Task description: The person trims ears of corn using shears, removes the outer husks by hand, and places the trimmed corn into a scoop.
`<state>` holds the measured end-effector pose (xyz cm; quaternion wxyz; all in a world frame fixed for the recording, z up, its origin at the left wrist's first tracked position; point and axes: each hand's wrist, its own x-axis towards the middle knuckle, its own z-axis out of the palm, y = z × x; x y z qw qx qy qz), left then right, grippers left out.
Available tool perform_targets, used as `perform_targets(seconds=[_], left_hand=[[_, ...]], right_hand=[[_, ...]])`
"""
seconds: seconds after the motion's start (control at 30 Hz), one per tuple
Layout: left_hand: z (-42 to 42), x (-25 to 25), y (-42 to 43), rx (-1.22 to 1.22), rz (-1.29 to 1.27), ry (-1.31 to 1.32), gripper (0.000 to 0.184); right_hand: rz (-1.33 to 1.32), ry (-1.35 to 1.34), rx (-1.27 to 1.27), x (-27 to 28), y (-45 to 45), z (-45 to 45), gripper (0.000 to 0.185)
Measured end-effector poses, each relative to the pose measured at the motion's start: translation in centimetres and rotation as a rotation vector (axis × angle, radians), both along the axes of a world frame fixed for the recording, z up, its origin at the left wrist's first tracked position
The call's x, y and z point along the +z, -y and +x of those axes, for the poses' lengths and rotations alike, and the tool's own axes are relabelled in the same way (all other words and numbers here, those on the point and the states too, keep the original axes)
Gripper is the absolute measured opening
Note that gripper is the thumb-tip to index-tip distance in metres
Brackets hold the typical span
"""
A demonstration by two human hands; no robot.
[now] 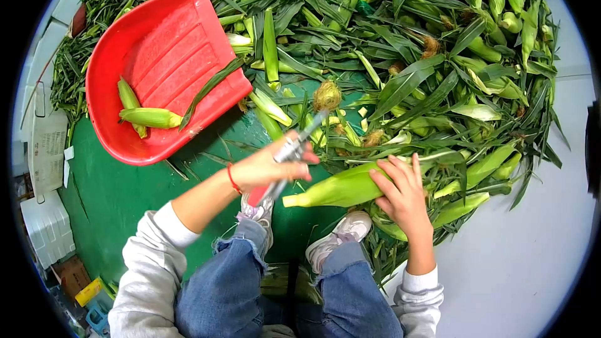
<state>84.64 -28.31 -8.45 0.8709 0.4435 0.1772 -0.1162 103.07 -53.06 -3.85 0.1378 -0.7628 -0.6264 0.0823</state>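
My left hand (269, 166) is closed around pruning shears (292, 149), blurred by motion, with a grey metal blade pointing up and away and a red part at the handle end. To its right, my right hand (400, 191) grips an ear of corn (341, 186) in its green husk. The cut stalk end of this ear points left, towards my left hand and a little below it. Its leafy tip runs under my right fingers into the leaves behind. The shears and the ear are apart.
A red plastic scoop (178, 56) at the left holds two small husked ears (150, 117) and a leaf. Across the back and right lies a big heap of corn ears and leaves (400, 56). Brown corn silk (327, 96) sits ahead on the green floor (113, 206).
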Motion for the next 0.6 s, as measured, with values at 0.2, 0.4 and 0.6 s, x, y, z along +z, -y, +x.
perform_targets(seconds=[0.2,0.4,0.6], left_hand=[[0.0,-0.5,5.9,0.019,0.061,0.007,0.045],[0.9,-1.0,6.3,-0.067,0.094,-0.07,0.056],[-2.6,-1.7,8.6,-0.045,-0.593,-0.262,0.076]], right_hand=[[0.781,-0.834,-0.763,-5.8,0.0,-3.7,0.04],[0.848,-2.1,-0.963,-5.8,-1.6,-4.4,0.049],[1.308,-1.446,-1.067,-3.3,-1.0,-2.1,0.05]])
